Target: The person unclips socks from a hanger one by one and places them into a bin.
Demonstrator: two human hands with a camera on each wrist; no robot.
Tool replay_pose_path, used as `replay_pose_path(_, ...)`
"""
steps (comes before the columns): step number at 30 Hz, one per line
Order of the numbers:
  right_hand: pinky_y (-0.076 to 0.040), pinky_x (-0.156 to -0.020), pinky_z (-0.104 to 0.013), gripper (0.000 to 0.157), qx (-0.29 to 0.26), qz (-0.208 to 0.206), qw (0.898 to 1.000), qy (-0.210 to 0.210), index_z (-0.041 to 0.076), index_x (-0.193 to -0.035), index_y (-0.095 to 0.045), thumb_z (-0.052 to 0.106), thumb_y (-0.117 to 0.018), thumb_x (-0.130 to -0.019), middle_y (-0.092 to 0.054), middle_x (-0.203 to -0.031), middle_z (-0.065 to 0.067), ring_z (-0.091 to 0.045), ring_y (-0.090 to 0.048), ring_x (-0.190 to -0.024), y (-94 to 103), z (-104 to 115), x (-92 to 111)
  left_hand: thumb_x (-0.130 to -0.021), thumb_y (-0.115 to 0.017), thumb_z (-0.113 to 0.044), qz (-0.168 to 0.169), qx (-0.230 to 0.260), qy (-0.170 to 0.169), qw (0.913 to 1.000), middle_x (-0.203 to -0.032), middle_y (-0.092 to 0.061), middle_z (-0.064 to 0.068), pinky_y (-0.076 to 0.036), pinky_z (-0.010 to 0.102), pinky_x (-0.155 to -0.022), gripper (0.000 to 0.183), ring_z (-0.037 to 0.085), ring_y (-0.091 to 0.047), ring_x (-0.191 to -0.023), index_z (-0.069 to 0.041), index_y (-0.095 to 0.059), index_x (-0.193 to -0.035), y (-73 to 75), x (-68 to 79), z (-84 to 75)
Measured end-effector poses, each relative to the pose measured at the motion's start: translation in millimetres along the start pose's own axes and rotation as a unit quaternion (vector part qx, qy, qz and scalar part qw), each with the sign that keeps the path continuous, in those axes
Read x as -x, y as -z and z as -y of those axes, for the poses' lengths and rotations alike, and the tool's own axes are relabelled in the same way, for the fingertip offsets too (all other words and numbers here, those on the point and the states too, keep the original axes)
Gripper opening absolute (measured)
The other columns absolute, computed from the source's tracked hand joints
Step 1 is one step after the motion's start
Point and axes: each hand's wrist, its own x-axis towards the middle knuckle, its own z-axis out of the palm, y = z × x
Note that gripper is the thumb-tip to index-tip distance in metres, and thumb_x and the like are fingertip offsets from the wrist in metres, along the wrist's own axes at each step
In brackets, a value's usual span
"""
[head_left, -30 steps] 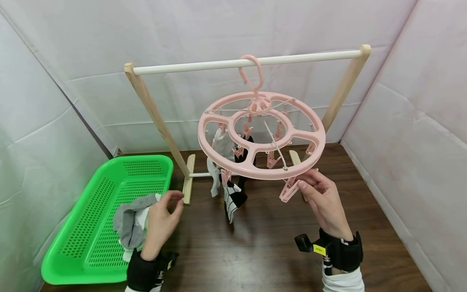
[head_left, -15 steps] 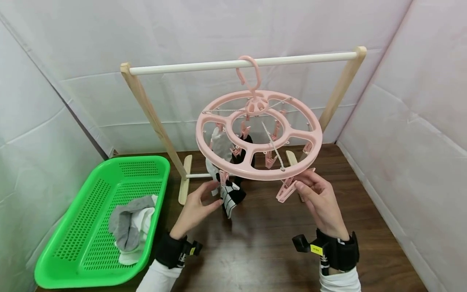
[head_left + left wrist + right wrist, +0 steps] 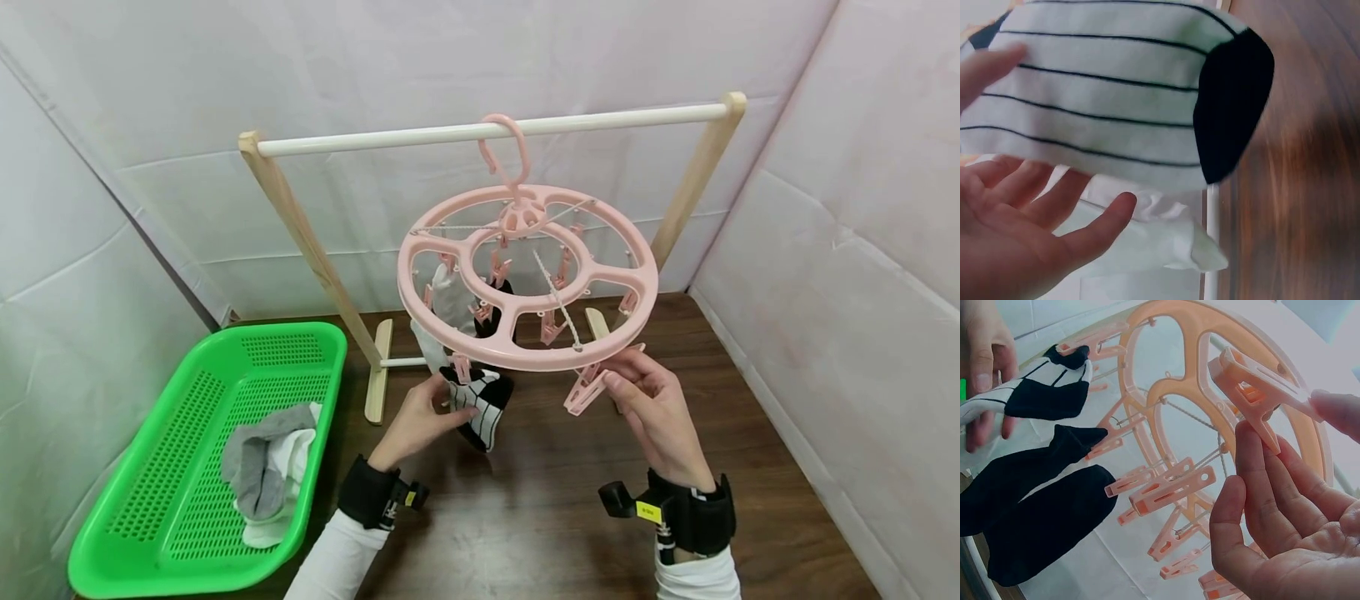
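My left hand is at a black-and-white striped sock that hangs from a pink clothespin at the front left of a round pink drying hanger. Its thumb lies against the sock's front and its loosely extended fingers pass behind, as the left wrist view shows. With thumb and fingers my right hand pinches the legs of another clothespin at the hanger's front right, which has no sock in it. Farther back hang black socks and pale socks.
The hanger's hook loops over the white bar of a wooden-legged stand. A green perforated basket at the left contains grey and white socks. White fabric walls enclose the dark wooden table.
My left hand has moved right from beside the basket to the striped sock, whose lower end has swung right and turned its face forward. My right hand stays at the same clothespin.
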Motion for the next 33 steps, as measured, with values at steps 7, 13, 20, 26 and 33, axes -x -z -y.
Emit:
replay_pose_path(7, -0.047, -0.089, -0.028, 0.029, -0.016, 0.006, 1.000, -0.004, -0.005, -0.125, -0.057, -0.006, -0.047, -0.098, -0.066, -0.109, -0.013, -0.019, -0.063, -0.098, -0.9, -3.0, -1.7, -0.085, -0.073, -0.002, -0.026, -0.003, -0.006, 0.9996, -0.062, -0.039, -0.004, -0.030, 0.023, -0.056, 0.013, 0.009, -0.036, -0.054, -0.001, -0.061, -0.086, -7.5, 15.3, -3.0)
replay_pose_path(13, -0.045, -0.094, -0.029, 0.031, -0.005, 0.005, 1.000, -0.018, -0.002, -0.128, -0.055, -0.004, -0.048, -0.099, -0.065, -0.112, -0.010, -0.018, -0.061, -0.102, -2.8, -6.4, -2.9, -0.084, -0.070, 0.007, -0.038, -0.010, -0.024, 0.9989, -0.062, -0.043, -0.001, -0.037, 0.023, -0.058, 0.017, 0.009, -0.042, -0.058, 0.003, -0.056, -0.075, -7.4, 33.3, -35.1)
replay_pose_path(20, -0.045, -0.094, -0.027, 0.038, 0.007, 0.002, 0.999, -0.037, -0.001, -0.139, -0.043, 0.000, -0.046, -0.100, -0.059, -0.119, -0.011, -0.018, -0.060, -0.107, -1.1, -10.3, 2.5, -0.080, -0.073, 0.009, -0.036, -0.029, -0.073, 0.9963, -0.063, -0.053, 0.000, -0.049, 0.028, -0.061, 0.017, 0.009, -0.055, -0.065, 0.001, -0.059, -0.073, -15.8, 39.9, -30.5)
replay_pose_path(26, -0.042, -0.098, -0.031, 0.035, 0.037, 0.003, 0.997, -0.068, -0.003, -0.136, -0.044, 0.003, -0.045, -0.102, -0.057, -0.128, -0.012, -0.020, -0.055, -0.117, 10.9, -24.5, 17.6, -0.081, -0.074, 0.004, -0.027, -0.016, -0.092, 0.9953, -0.070, -0.063, 0.001, -0.053, 0.028, -0.065, 0.009, 0.013, -0.064, -0.072, 0.000, -0.067, -0.085, -26.0, 38.8, -14.0)
replay_pose_path(33, -0.042, -0.098, -0.033, 0.032, 0.052, 0.039, 0.995, -0.076, -0.012, -0.132, -0.047, 0.001, -0.043, -0.102, -0.058, -0.127, -0.017, -0.023, -0.057, -0.115, 17.3, -48.2, 37.4, -0.083, -0.075, -0.001, -0.021, -0.024, -0.125, 0.9917, -0.062, -0.047, -0.007, -0.034, 0.021, -0.054, 0.017, 0.001, -0.035, -0.058, -0.006, -0.060, -0.075, -33.2, 38.0, -17.2)
